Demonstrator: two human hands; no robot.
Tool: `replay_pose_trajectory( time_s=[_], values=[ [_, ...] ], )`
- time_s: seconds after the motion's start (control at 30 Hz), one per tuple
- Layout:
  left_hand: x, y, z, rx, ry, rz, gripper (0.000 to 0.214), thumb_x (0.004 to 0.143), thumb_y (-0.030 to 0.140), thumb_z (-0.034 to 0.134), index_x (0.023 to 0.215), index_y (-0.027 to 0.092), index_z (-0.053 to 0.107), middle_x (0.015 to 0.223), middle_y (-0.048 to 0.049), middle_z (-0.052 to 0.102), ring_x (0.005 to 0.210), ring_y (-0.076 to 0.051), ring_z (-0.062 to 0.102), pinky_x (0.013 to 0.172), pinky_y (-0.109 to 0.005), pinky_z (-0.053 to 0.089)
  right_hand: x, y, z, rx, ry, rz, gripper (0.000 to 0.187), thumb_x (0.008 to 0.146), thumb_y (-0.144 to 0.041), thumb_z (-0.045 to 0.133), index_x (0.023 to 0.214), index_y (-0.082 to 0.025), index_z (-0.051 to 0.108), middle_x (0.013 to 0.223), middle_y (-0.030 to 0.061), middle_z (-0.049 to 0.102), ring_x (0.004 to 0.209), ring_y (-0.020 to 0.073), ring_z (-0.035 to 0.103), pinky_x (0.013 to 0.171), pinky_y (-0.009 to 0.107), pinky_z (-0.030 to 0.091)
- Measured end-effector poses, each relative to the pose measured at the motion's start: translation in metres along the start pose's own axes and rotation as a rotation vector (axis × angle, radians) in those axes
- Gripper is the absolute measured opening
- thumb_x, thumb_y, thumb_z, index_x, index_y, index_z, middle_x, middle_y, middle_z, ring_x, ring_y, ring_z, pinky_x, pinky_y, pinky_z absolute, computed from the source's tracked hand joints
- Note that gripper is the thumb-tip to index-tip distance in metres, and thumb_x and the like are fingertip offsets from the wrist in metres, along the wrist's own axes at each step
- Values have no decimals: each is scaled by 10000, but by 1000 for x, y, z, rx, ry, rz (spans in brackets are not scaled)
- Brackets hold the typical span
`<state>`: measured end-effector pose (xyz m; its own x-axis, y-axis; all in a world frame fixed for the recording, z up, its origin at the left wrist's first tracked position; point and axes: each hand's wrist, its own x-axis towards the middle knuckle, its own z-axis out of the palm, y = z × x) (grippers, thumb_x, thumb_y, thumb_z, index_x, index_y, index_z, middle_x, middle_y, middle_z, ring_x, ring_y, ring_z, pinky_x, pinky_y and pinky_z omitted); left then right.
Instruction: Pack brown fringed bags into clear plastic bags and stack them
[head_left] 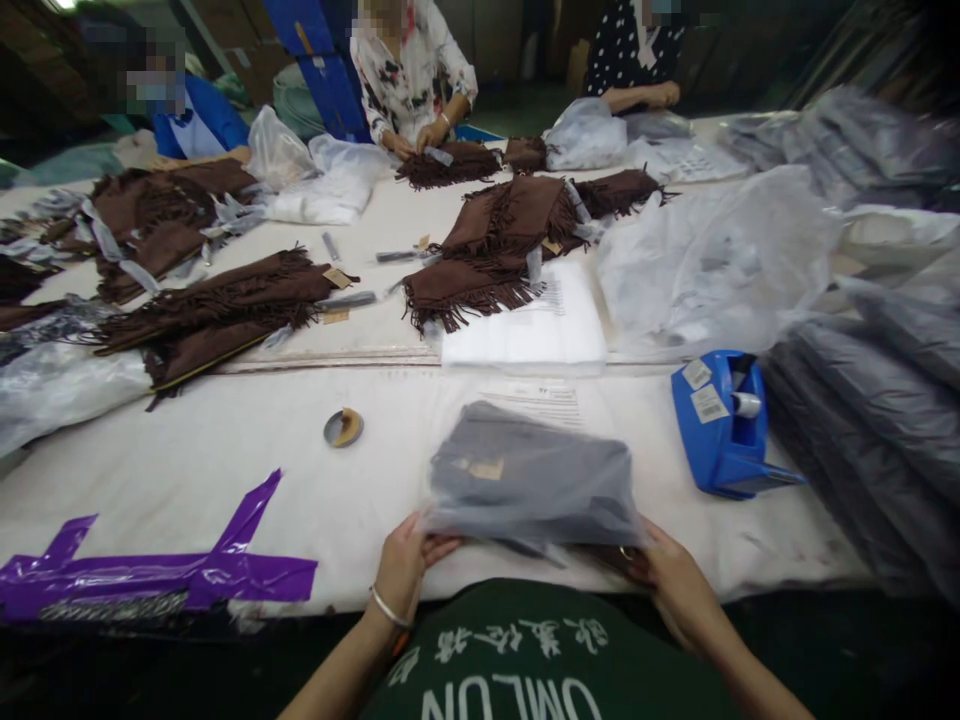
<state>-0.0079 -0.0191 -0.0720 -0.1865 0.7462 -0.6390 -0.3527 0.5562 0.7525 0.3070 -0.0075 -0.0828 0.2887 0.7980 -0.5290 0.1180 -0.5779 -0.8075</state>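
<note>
Left hand [405,567], right hand [670,572] grip bag [529,525] edges, keeping grey garment [529,475] flat; blue tape dispenser [721,430] at two o'clock.

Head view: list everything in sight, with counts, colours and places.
Bagged garment: 1, grey in clear plastic, near centre.
Bagged stack: several, grey, far right.
Tape dispenser: 1, blue, right of the bag.
Tape roll: 1, tan, left of the bag.
Tape strips: several, purple, near left.
Fringed garments: several, brown, far side.
Co-workers: 3, far side.
Table cover: 1, white, underneath.
Shirt: 1, green, own chest.
Left hand: 1, holding the bag's left edge.
Right hand: 1, holding the bag's right edge.
</note>
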Motion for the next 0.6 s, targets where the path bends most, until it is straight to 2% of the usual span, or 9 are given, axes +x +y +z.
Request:
replay_pose_trajectory(
  time_s=[0.07,0.1,0.2,0.23,0.3,0.37,0.43,0.5,0.6],
  values=[
    [11,-3,8,-149,146,13,197,819,276,499,882,108,581,824,-101,700,773,-204,680,779,-352,544,13,-11,12,170,-110,26,536,733,-426,534,1201,-168,579,881,77,726,822,268,682,734,370,539],
    [12,-4,10,-148,157,-22,211,840,278,465,872,100,574,831,-122,700,774,-205,685,754,-340,550,18,-14,16,241,-156,36,554,743,-409,533,1237,-159,545,881,76,726,823,263,683,753,369,534],
    [3,-7,15,91,-27,-160,363,884,398,407,880,80,582,821,-170,700,711,-226,692,646,-337,564,23,-13,20,361,-260,40,556,782,-385,520,1290,-162,482,891,67,727,838,249,682,799,372,524],
    [-2,-6,20,204,-123,-131,391,882,433,414,885,84,591,808,-166,701,686,-227,691,629,-342,566,22,-12,19,382,-288,36,548,792,-382,515,1295,-169,473,906,64,725,853,246,680,813,376,521],
    [-7,-3,37,450,-363,135,352,878,421,454,920,112,617,891,-158,702,781,-227,688,721,-358,565,19,-10,17,399,-319,23,525,804,-388,511,1285,-179,482,941,65,720,883,250,674,831,387,519],
    [-3,-1,64,719,-654,607,273,896,323,455,1031,157,623,1122,-145,644,1045,-220,611,926,-369,489,14,-9,16,410,-323,6,494,809,-399,514,1253,-182,511,988,72,709,917,256,664,853,396,515],
    [11,-2,94,992,-905,1067,297,917,221,410,1166,180,567,1299,-116,533,1254,-206,440,1073,-396,348,9,-5,15,440,-333,3,463,807,-411,527,1209,-180,540,1036,78,694,947,263,654,863,402,514],
    [28,-9,120,1222,-1002,1370,347,932,157,359,1254,150,488,1348,-111,485,1320,-200,340,1117,-422,272,5,2,14,470,-341,19,441,801,-416,542,1174,-182,553,1068,77,681,961,266,648,844,401,526],
    [44,-23,139,1409,-924,1606,374,932,139,366,1301,105,419,1364,-117,464,1340,-201,297,1129,-409,265,-1,14,12,478,-322,29,446,809,-427,530,1188,-192,523,1095,80,668,974,269,642,806,403,541]
  ],
)
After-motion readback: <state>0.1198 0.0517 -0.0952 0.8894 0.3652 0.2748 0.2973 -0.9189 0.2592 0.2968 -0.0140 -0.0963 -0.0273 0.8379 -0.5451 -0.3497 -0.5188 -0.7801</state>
